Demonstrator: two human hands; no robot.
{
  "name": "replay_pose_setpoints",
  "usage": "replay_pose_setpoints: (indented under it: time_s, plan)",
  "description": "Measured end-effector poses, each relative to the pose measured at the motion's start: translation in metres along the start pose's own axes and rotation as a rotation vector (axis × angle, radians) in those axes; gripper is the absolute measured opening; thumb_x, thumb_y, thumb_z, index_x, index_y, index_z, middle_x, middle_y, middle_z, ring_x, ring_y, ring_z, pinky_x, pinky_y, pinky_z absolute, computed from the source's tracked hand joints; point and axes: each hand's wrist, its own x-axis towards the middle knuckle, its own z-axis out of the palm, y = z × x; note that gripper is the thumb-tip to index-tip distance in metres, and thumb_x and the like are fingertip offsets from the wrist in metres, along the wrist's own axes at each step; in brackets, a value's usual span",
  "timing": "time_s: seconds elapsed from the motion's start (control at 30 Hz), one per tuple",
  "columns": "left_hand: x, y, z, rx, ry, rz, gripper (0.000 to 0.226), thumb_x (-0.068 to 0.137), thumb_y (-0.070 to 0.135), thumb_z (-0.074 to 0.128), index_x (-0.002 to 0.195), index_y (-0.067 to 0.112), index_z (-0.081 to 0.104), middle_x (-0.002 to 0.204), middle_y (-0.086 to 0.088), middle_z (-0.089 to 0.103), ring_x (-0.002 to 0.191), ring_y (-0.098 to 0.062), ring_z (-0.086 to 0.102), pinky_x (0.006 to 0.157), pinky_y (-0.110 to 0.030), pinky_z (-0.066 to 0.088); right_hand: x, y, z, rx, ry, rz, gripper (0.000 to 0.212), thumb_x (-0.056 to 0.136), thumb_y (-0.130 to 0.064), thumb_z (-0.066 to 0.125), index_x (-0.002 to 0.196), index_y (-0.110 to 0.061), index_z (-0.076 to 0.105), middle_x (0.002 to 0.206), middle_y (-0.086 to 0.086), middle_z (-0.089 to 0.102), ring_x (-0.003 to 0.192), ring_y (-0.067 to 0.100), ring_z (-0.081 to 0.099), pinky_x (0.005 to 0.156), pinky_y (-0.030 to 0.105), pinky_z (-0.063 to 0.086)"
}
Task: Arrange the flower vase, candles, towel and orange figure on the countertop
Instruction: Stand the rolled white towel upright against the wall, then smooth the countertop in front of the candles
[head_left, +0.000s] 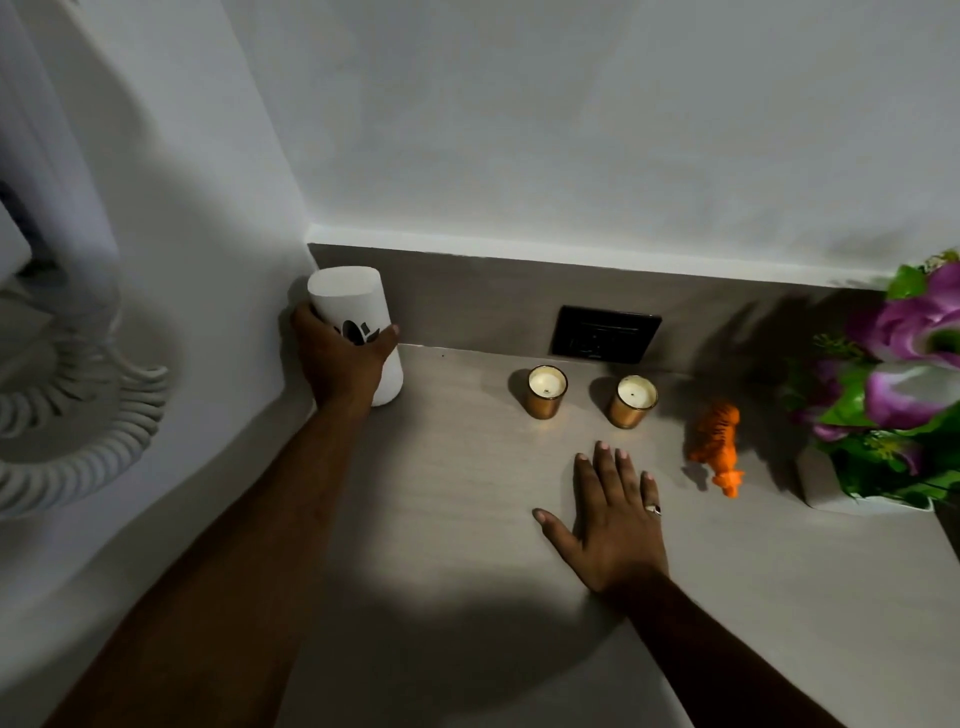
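Note:
My left hand (340, 358) grips a white rolled towel (353, 306) with a black mark, standing upright in the back left corner of the grey countertop (441, 519). Two white candles in gold glass cups (546, 391) (634, 400) stand side by side near the back wall. To their right stands an orange figure (719, 441). At the far right is a white vase (831, 488) with purple and white flowers (914, 353), partly cut off by the frame edge. My right hand (615, 519) rests flat and open on the countertop, just in front of the candles.
A black wall socket (605, 333) sits in the grey backsplash behind the candles. A white coiled cord (78, 431) hangs on the left wall. The counter's right edge drops off below the vase.

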Motion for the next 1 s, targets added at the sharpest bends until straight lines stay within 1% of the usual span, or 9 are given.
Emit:
replay_pose_setpoints:
  time_s: [0.23,0.33,0.4,0.47,0.57,0.67,0.83,0.9,1.0]
  plan:
    - [-0.002,-0.014,-0.004,-0.057,0.004,0.068,0.090,0.057,0.024,0.089,0.127,0.001,0.038,0.129,-0.014,0.049,0.114,-0.023,0.053,0.094,-0.028,0.044,0.000,0.000,0.001,-0.003,0.010,-0.004,0.099,0.082,-0.087,0.004,0.159,-0.025,0.010,0.167,0.002,-0.006,0.154,0.025,-0.011,0.120,0.046,-0.013]
    - [-0.013,-0.020,-0.005,-0.052,0.013,0.013,0.095,0.060,0.029,0.087,0.133,0.001,0.034,0.135,-0.016,0.046,0.121,-0.029,0.052,0.100,-0.039,0.047,0.000,-0.001,-0.001,0.016,0.000,-0.001,0.100,0.081,-0.087,0.006,0.159,-0.024,0.011,0.167,0.002,-0.005,0.154,0.025,-0.010,0.120,0.046,-0.013]
    - [-0.040,-0.030,-0.005,0.072,0.002,-0.040,0.099,0.068,0.036,0.081,0.144,0.004,0.026,0.145,-0.019,0.040,0.132,-0.034,0.043,0.107,-0.049,0.042,0.000,-0.002,-0.005,0.062,-0.005,0.000,0.101,0.081,-0.088,0.010,0.158,-0.023,0.014,0.168,0.004,0.001,0.155,0.025,-0.006,0.121,0.046,-0.010]
    - [-0.083,-0.041,-0.002,0.258,-0.081,-0.005,0.097,0.076,0.041,0.073,0.149,0.007,0.021,0.154,-0.021,0.030,0.141,-0.037,0.031,0.114,-0.050,0.031,-0.003,-0.001,-0.012,0.181,0.022,0.035,0.098,0.082,-0.086,0.019,0.156,-0.022,0.020,0.167,0.005,0.012,0.155,0.025,0.005,0.122,0.044,0.000]
    - [-0.149,-0.054,0.007,0.520,-0.394,0.235,0.091,0.083,0.055,0.058,0.151,0.009,0.020,0.160,-0.021,0.018,0.148,-0.037,0.012,0.118,-0.048,0.016,-0.019,0.006,-0.017,0.356,0.083,0.145,0.087,0.088,-0.077,0.035,0.154,-0.021,0.026,0.165,0.004,0.023,0.153,0.024,0.017,0.121,0.041,0.016]
    - [-0.197,-0.061,0.021,0.741,-0.681,0.482,0.086,0.086,0.069,0.030,0.152,0.016,0.015,0.163,-0.014,0.007,0.150,-0.032,-0.002,0.119,-0.046,0.001,-0.045,0.021,-0.016,0.411,0.132,0.229,0.075,0.093,-0.064,0.046,0.152,-0.019,0.033,0.162,0.004,0.030,0.151,0.023,0.024,0.121,0.044,0.027]
    - [-0.222,-0.063,0.036,0.834,-0.744,0.608,0.087,0.085,0.073,0.011,0.152,0.018,0.015,0.163,-0.010,0.009,0.151,-0.029,-0.001,0.118,-0.047,-0.005,-0.078,0.072,-0.019,0.573,0.364,0.553,0.070,0.091,-0.047,0.062,0.147,-0.011,0.039,0.154,0.010,0.038,0.142,0.028,0.036,0.117,0.043,0.034]
    - [-0.221,-0.064,0.037,0.849,-0.738,0.616,0.088,0.085,0.073,0.010,0.152,0.017,0.016,0.163,-0.010,0.011,0.150,-0.030,0.001,0.118,-0.048,-0.003,-0.076,0.100,-0.029,0.680,0.485,0.716,0.082,0.086,-0.042,0.072,0.149,-0.006,0.033,0.154,0.017,0.035,0.142,0.035,0.037,0.118,0.046,0.032]
    - [-0.221,-0.062,0.038,0.880,-0.745,0.616,0.088,0.085,0.073,0.013,0.151,0.016,0.019,0.162,-0.012,0.015,0.150,-0.033,0.006,0.118,-0.052,0.002,-0.060,0.141,-0.048,0.869,0.602,0.906,0.109,0.076,-0.045,0.081,0.156,-0.009,0.017,0.160,0.016,0.023,0.148,0.035,0.027,0.121,0.040,0.021]
